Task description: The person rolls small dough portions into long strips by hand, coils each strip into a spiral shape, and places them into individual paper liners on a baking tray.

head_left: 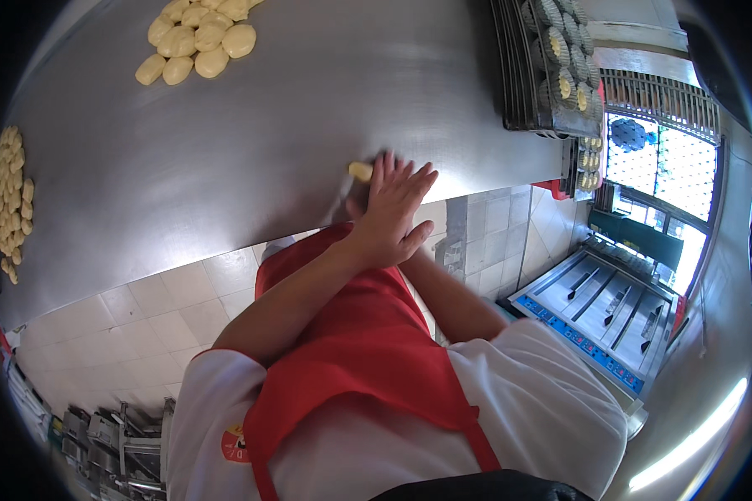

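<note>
My left hand lies flat with its fingers stretched out, over the near edge of a steel table. My right hand is almost wholly hidden beneath it, palm against palm. A small yellow dough piece pokes out past the fingertips, pressed between the two hands. Both forearms cross in front of my red apron.
A heap of yellow dough rounds sits at the far side of the table and several smaller ones along its left end. Stacked trays of fluted tart moulds stand at the right end. A deck oven stands on the tiled floor.
</note>
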A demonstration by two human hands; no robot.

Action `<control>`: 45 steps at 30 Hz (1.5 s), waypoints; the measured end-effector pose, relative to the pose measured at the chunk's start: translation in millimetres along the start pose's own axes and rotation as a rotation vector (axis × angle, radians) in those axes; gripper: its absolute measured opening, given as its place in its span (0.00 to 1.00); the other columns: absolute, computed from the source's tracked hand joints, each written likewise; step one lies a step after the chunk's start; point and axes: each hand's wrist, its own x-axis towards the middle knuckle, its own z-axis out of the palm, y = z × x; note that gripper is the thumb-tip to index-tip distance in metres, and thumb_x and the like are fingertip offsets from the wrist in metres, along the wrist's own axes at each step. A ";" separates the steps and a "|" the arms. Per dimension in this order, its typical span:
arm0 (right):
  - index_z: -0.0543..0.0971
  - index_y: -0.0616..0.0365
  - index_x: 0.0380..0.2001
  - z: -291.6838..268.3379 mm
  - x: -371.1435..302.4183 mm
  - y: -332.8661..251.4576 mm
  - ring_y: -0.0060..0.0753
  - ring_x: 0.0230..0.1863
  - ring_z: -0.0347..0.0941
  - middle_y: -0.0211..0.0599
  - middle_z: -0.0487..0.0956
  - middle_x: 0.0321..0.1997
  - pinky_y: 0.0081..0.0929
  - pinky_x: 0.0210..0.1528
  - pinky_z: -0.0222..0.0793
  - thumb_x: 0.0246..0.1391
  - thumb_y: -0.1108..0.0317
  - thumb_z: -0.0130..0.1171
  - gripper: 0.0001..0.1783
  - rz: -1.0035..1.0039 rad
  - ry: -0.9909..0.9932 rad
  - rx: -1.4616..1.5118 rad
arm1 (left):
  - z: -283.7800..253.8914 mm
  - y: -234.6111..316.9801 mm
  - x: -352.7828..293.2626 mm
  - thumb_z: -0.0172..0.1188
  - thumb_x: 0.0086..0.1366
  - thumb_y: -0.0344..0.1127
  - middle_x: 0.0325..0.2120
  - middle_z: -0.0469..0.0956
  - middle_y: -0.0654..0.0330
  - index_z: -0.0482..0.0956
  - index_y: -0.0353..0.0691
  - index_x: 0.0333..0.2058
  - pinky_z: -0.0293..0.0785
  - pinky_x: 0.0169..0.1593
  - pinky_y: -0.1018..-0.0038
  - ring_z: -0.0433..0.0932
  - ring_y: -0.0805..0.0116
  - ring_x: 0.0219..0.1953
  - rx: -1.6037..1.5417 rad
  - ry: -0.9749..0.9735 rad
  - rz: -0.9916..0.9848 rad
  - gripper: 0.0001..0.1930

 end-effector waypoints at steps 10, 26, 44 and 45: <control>0.49 0.54 0.83 -57.5 197.5 77.5 0.71 0.86 0.36 0.56 0.43 0.87 0.68 0.83 0.35 0.73 0.36 0.41 0.48 0.008 0.246 -0.222 | -63.9 -92.8 171.9 0.51 0.77 0.56 0.79 0.53 0.45 0.57 0.38 0.78 0.39 0.78 0.33 0.46 0.35 0.81 1.074 0.248 -0.051 0.39; 0.60 0.54 0.80 -71.9 167.9 124.0 0.76 0.82 0.47 0.57 0.52 0.85 0.69 0.80 0.45 0.71 0.36 0.51 0.46 -0.122 0.245 -0.102 | -90.0 -80.3 115.5 0.47 0.79 0.59 0.81 0.48 0.43 0.57 0.44 0.79 0.40 0.79 0.34 0.44 0.30 0.81 1.198 0.322 -0.382 0.39; 0.85 0.52 0.44 -124.9 -10.2 144.0 0.52 0.57 0.78 0.37 0.84 0.53 0.49 0.59 0.72 0.62 0.69 0.64 0.08 -0.132 0.033 -0.002 | -102.2 -0.4 -66.6 0.65 0.67 0.31 0.53 0.81 0.57 0.89 0.44 0.47 0.82 0.52 0.59 0.82 0.53 0.52 0.801 -0.077 -0.471 0.12; 0.85 0.53 0.44 -132.6 -22.2 142.1 0.53 0.54 0.79 0.40 0.85 0.50 0.48 0.56 0.74 0.62 0.70 0.64 0.08 -0.133 -0.092 0.096 | -104.6 3.0 -68.5 0.64 0.67 0.31 0.51 0.82 0.58 0.89 0.43 0.46 0.83 0.50 0.60 0.83 0.54 0.51 0.721 -0.097 -0.552 0.11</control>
